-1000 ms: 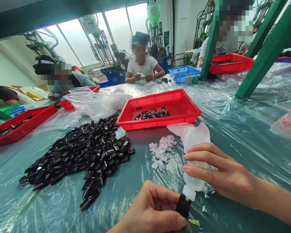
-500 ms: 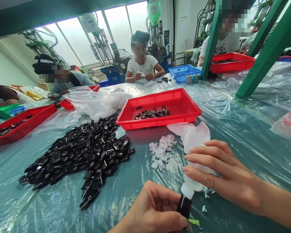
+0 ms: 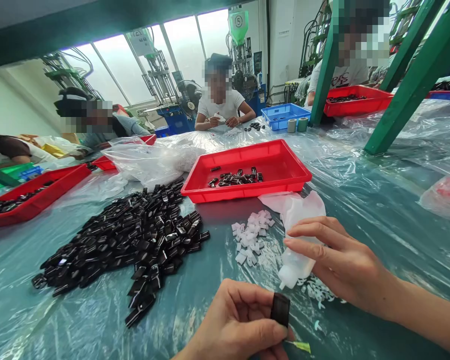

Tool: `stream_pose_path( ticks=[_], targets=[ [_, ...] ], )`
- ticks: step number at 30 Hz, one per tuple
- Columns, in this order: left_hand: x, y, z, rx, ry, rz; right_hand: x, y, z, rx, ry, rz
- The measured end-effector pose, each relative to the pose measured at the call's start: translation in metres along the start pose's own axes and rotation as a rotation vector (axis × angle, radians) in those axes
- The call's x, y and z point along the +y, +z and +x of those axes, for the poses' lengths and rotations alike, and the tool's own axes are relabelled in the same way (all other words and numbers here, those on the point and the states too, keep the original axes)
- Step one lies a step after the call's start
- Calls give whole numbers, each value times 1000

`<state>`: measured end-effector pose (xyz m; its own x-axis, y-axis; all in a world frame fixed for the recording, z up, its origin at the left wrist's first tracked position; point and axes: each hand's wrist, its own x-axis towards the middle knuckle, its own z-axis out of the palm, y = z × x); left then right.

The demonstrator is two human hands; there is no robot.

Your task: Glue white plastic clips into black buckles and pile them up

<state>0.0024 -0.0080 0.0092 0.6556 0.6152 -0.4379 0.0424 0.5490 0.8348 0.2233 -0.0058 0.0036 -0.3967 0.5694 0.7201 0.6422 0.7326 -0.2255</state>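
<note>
My left hand point(image 3: 243, 320) is closed, pinching a small black plastic piece point(image 3: 280, 310) between thumb and fingers. A yellow-green tip point(image 3: 303, 346) on a thin stem shows just below these fingers; whether they hold it, I cannot tell. My right hand point(image 3: 345, 265) curls its fingers over a white squeeze bottle point(image 3: 296, 270), which is tilted with its nozzle towards the lower left. A gap separates the nozzle from the black piece. Small white plastic pieces point(image 3: 252, 235) lie left of the bottle, and tiny white bits point(image 3: 318, 291) lie under my right hand.
A large heap of black pieces point(image 3: 123, 240) spreads over the plastic-covered table point(image 3: 195, 320) on the left. Beyond stands a red tray point(image 3: 247, 193) holding some. More trays, clear bags point(image 3: 146, 160) and a slanted green post point(image 3: 408, 85) surround it. Several people sit around the table.
The bottle's nozzle has come away from the black piece, the bottle shifting slightly up and left. My left hand has turned the black piece more upright and moved it slightly left.
</note>
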Motion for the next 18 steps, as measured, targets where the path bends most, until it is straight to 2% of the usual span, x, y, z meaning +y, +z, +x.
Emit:
stream_pose_path(
  ticks=[3,6,11,13,18],
  targets=[
    [-1,-1,0,1,32,-23,2,1,0,-11,73,42],
    [0,-1,1,35,65,-37,2,3,-3,4,207,84],
    [0,1,2,109,92,-38,5,4,-6,28,572,227],
    [0,1,2,128,113,-35,10,3,-5,73,704,313],
    [2,1,2,195,113,-11,44,-6,2,237,852,318]
  ],
)
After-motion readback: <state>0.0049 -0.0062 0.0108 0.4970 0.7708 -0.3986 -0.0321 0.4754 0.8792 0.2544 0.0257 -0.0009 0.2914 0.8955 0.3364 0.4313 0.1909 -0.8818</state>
